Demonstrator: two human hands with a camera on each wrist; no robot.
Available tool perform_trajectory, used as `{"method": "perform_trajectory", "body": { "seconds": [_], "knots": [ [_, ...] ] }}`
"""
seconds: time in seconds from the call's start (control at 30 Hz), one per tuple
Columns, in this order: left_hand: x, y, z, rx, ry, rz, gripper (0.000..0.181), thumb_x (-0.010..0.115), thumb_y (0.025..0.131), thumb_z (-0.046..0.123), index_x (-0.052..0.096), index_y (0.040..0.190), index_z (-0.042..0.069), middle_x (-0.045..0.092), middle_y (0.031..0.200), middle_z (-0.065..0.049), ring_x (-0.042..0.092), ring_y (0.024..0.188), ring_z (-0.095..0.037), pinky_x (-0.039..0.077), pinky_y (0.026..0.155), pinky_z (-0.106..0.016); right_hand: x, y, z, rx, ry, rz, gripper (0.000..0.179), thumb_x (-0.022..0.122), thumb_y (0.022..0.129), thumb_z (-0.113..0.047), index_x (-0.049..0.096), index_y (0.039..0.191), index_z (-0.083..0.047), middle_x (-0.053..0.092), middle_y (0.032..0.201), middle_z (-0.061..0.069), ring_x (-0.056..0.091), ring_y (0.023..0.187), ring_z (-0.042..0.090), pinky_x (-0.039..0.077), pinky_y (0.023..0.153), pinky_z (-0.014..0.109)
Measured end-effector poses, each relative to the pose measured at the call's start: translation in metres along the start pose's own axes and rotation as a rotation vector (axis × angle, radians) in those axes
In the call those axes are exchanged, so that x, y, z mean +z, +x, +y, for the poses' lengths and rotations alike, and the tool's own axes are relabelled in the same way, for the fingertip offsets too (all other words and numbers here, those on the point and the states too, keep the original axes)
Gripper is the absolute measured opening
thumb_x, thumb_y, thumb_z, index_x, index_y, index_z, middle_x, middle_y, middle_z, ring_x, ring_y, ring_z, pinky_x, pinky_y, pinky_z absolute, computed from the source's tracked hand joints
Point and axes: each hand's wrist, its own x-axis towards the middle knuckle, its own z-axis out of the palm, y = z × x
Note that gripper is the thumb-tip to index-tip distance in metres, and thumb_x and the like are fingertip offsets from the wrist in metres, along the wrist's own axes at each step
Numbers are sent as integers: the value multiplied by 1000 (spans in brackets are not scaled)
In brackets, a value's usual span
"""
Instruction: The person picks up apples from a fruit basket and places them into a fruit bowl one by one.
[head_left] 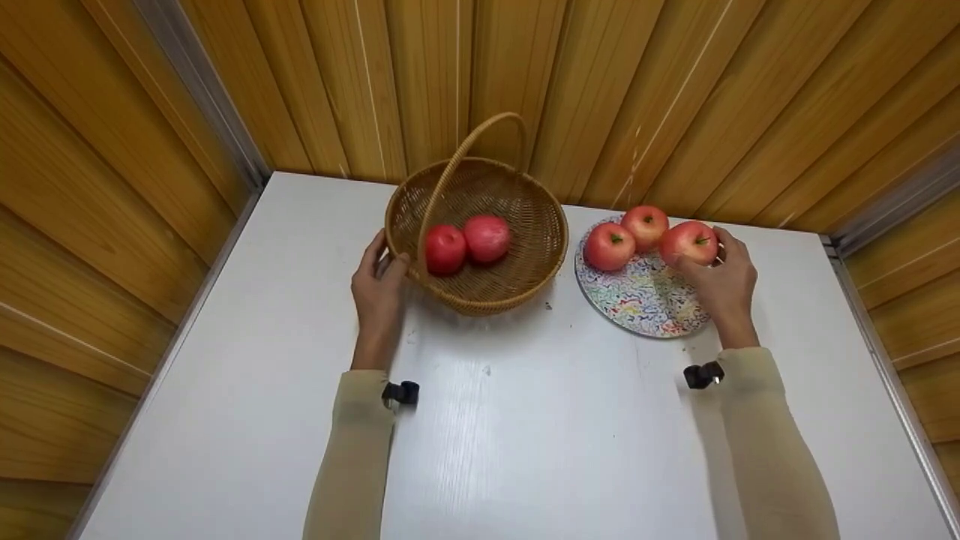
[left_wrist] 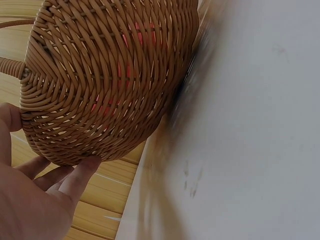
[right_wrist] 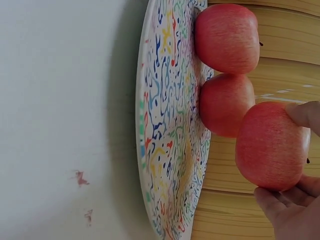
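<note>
My left hand (head_left: pixel 377 300) holds the left side of a woven wicker basket (head_left: pixel 499 304), thumb at the rim and fingers against the outer wall. Inside the basket two red fruits (head_left: pixel 445 250) lie side by side; in the left wrist view they show only as red patches through the weave. My right hand (head_left: pixel 727 289) grips a red apple (right_wrist: pixel 272 147) between thumb and fingers, raised over the right part of a round plate (head_left: pixel 637 319) with a colourful squiggle pattern. Two more apples (head_left: pixel 609 247) sit together toward the plate's back left.
The basket's tall arched handle (head_left: pixel 457 154) rises over its opening. Basket and plate stand near the back of a white table (head_left: pixel 525 435), close to a wood-panelled wall (head_left: pixel 517 67). Further panels flank the table left and right. A few small dark specks mark the tabletop.
</note>
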Motion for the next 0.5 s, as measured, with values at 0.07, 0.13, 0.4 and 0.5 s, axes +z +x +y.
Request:
{"method": "perform_trajectory", "body": {
  "seconds": [0.07, 0.13, 0.4, 0.5],
  "knots": [
    [0, 1, 0, -8, -6, 0, 58, 65, 104, 15, 48, 160, 14, 46, 162, -9, 48, 147, -29, 51, 110, -33, 0, 2, 4, 6, -12, -8, 87, 80, 94, -30, 36, 165, -6, 42, 161, 17, 45, 146, 35, 43, 119, 44],
    [0, 1, 0, -14, -14, -3, 59, 64, 104, 13, 47, 161, 11, 45, 163, -11, 46, 148, -32, 51, 110, -34, 0, 4, 7, 20, -29, -21, 88, 80, 94, -30, 34, 166, -6, 41, 162, 17, 44, 147, 35, 42, 119, 45],
    [0, 1, 0, -11, -18, -2, 58, 66, 104, 17, 49, 160, 16, 46, 163, -8, 49, 146, -27, 52, 109, -35, 1, 9, 16, 33, -44, -43, 91, 82, 93, -30, 34, 166, -5, 40, 162, 19, 43, 147, 36, 41, 120, 49],
    [0, 1, -1, -7, -11, 2, 57, 67, 104, 19, 51, 159, 20, 48, 161, -4, 51, 145, -23, 52, 108, -34, 3, 11, 17, 46, -51, -50, 91, 81, 94, -31, 33, 167, -5, 39, 163, 20, 42, 147, 37, 39, 121, 49]
  ]
}}
